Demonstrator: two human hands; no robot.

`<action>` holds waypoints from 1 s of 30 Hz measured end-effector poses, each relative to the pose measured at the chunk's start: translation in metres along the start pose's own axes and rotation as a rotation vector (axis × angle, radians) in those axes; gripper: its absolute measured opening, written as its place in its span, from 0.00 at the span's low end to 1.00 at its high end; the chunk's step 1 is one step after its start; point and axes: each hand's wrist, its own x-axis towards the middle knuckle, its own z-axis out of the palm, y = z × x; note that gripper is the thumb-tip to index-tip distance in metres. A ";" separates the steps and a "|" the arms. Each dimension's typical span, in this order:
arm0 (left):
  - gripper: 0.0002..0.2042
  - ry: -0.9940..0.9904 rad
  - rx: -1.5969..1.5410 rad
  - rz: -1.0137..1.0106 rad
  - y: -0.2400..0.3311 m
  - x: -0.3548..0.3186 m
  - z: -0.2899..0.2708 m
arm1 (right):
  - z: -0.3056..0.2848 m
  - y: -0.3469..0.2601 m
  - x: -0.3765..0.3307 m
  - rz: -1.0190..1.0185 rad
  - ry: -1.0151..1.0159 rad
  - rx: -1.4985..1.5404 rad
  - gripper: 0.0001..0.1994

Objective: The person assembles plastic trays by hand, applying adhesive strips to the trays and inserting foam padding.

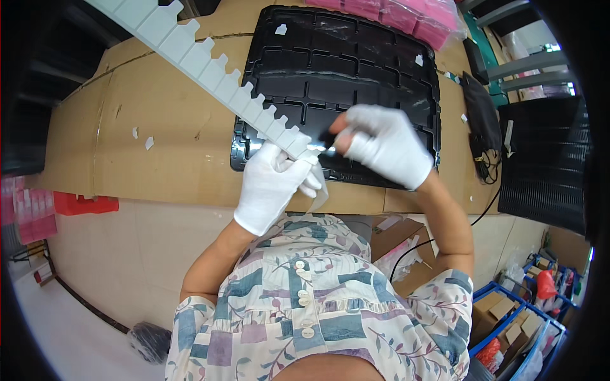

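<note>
A long white strip with a row of notched tabs along one edge runs from the far left down to the middle. My left hand, in a white glove, is closed on its near end, and a pale loose tail hangs below the fingers. Just right of that end is my right hand, in a white glove with bare fingertips showing. Its fingers are pinched together beside a small dark shape that is too blurred to name. Beyond both hands lies a black moulded plastic tray, with small white pieces on it.
The cardboard-covered table carries scattered white scraps. Pink wrapped packs lie behind the tray. At the right are a black pouch with a cable and a black ribbed panel. An open carton stands below the table edge.
</note>
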 end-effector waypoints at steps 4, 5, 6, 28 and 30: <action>0.14 0.024 0.064 0.073 -0.004 -0.002 0.006 | 0.036 -0.003 -0.015 0.211 0.016 0.104 0.13; 0.15 0.009 0.096 0.085 -0.006 -0.004 0.005 | 0.040 0.004 -0.017 0.176 0.051 0.190 0.11; 0.16 -0.006 0.129 0.097 -0.009 -0.005 0.003 | 0.042 0.007 -0.018 0.140 0.084 0.275 0.09; 0.05 -0.075 0.632 0.014 0.000 -0.055 -0.056 | -0.071 0.049 -0.070 -0.162 0.062 -0.026 0.05; 0.06 -0.148 0.765 0.033 0.000 -0.065 -0.089 | -0.101 0.068 -0.079 0.068 0.050 -0.071 0.05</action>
